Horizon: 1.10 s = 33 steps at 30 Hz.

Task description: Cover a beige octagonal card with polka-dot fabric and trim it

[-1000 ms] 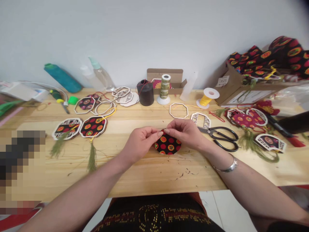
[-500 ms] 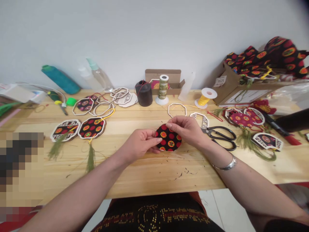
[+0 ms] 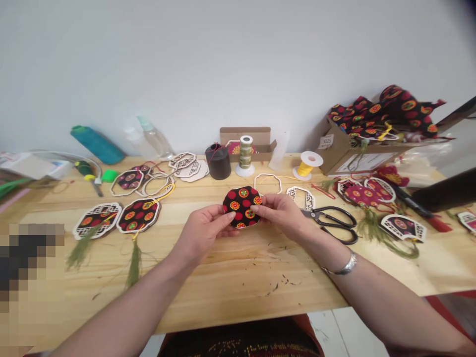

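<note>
- Left of the black-handled scissors [image 3: 316,214], a lobed disc covered in floral cloth [image 3: 243,207] is being held up with its red-and-yellow pattern facing the viewer, probably so that its whole front can be seen.
- The disc's lower left edge is being pinched by the left hand [image 3: 208,225], farther from the scissors; the thumb is being laid on the front and the fingers tucked behind, with only the disc's thickness between them.
- The opposite edge is being pinched just as narrowly by the right hand [image 3: 278,213], close beside the scissors; the disc is apparently being steadied by this two-sided grip without its middle being covered.
- The scissors' blades are being partly hidden by the right hand; easy reach is presumably being given by this spot.
- Behind the scissors, a pale lattice frame [image 3: 309,200] is being laid flat, and farther back, yellow cord [image 3: 305,170] is being stored on a white spool, likely against tangling.
- Well left of the scissors, two tasselled pendants [image 3: 138,216] [image 3: 97,218] are being displayed side by side, probably so that their tassels can lie loose.
</note>
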### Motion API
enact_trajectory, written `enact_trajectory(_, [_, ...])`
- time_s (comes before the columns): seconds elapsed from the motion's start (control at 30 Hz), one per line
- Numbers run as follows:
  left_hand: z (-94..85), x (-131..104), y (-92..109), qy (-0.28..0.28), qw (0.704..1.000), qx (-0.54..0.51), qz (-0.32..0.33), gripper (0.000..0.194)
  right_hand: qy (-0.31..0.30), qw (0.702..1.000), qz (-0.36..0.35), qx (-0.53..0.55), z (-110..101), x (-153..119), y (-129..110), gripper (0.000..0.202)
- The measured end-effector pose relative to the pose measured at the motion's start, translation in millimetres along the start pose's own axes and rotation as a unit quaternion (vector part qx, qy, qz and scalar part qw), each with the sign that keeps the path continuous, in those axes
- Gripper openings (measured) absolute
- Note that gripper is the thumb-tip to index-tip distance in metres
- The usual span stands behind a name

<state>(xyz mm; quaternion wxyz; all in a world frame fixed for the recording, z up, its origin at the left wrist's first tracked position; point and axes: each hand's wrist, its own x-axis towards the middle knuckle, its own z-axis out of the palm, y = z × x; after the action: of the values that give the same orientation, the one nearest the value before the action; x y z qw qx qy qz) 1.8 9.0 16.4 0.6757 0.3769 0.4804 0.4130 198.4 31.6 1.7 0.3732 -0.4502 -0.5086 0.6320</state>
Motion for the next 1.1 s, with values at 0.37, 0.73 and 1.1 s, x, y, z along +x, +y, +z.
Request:
enact_trajectory(0.37, [-2.5, 4, 9, 0.064, 0.996, -0.061, 0.026, 0.022, 0.097, 0.994, -0.057, 0.013, -8, 2, -13, 0.031])
enact_trajectory(0.73, [-4.4, 3, 7, 0.045, 0.999, 0.009, 0.015, 0.021, 0.140, 0.986, -0.069, 0.061, -13, 3, -16, 0.031])
enact_trajectory(1.1, [-6.0, 3, 3, 0.019, 1.000, -0.012, 0.006, 0.032, 0.094, 0.993, -0.053, 0.038, -9, 0, -15, 0.032])
